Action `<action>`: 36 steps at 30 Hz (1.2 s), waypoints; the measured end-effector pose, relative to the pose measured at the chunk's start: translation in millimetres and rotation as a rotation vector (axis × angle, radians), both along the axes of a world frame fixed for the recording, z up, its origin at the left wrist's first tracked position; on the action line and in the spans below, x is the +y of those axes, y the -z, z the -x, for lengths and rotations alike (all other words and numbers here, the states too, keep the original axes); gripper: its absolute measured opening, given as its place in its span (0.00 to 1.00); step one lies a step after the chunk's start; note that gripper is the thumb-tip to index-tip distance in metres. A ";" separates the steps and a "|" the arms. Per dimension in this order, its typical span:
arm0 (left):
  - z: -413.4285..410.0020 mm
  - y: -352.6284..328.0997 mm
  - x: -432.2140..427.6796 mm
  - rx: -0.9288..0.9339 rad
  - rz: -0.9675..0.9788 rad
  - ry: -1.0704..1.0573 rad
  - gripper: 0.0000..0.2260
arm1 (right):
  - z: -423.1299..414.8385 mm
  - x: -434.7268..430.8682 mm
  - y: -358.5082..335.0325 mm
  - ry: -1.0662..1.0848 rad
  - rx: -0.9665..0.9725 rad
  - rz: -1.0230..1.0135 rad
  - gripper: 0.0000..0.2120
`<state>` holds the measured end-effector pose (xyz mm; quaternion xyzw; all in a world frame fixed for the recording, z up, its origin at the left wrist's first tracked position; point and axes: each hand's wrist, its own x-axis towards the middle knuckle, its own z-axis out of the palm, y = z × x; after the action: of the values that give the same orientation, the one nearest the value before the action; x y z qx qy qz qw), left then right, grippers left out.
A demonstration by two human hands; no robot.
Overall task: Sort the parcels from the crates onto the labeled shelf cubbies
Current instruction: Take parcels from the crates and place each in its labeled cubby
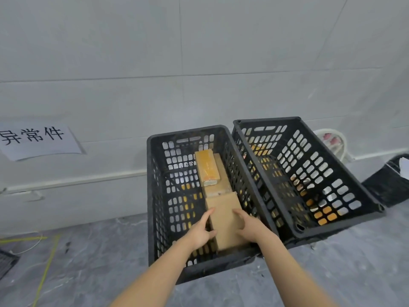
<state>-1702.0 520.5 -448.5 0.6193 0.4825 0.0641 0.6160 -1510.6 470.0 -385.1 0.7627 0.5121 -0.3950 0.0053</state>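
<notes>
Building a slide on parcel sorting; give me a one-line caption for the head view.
Left hand and right hand grip a brown parcel in a black crate.

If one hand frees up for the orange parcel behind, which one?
Probably left: the left hand on the brown box lines up with the orange parcel, beside open crate floor; the right hand sits near the crate wall.

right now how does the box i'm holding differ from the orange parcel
The cardboard box is plain brown and held between the left hand and right hand; the orange parcel lies untouched. The box lies at the near end, the parcel at the far end. Both are in the left crate.
</notes>
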 end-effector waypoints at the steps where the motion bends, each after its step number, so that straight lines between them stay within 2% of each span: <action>1: -0.3 1.7 0.2 -0.013 0.024 -0.002 0.33 | -0.1 0.4 1.7 0.001 0.006 0.001 0.36; 6: -0.7 0.5 0.5 -0.075 0.105 -0.053 0.32 | 4.0 2.6 4.1 -0.019 -0.043 -0.072 0.35; 10: 11.2 -12.8 1.8 -0.093 -0.017 -0.090 0.31 | 16.5 -5.7 -5.7 -0.022 -0.059 -0.225 0.32; 16: 24.8 -57.8 3.5 -0.278 -0.184 -0.252 0.30 | 28.8 -12.1 -35.4 0.105 0.190 -0.592 0.23; 19: 25.9 -81.5 10.1 -0.304 -0.265 -0.280 0.33 | 31.7 1.5 -58.8 0.116 0.204 -0.712 0.23; 24: 29.8 -123.9 34.6 -0.335 -0.298 -0.276 0.32 | 32.4 23.1 -90.6 0.178 0.289 -0.721 0.25; 28: 33.6 -148.7 50.0 -0.326 -0.345 -0.256 0.32 | 27.2 32.7 -112.1 0.248 0.536 -0.615 0.21; 32: 35.7 -169.6 59.7 -0.488 -0.325 -0.277 0.32 | 28.9 42.5 -139.0 0.350 0.819 -0.687 0.15; 36: 35.6 -186.1 67.9 -0.552 -0.374 -0.272 0.33 | 28.4 51.9 -156.7 0.369 0.914 -0.691 0.17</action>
<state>-1737.7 588.5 -262.4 0.6108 0.3559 0.3978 0.5849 -1539.0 521.9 -228.3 0.5493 0.4206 -0.4878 -0.5323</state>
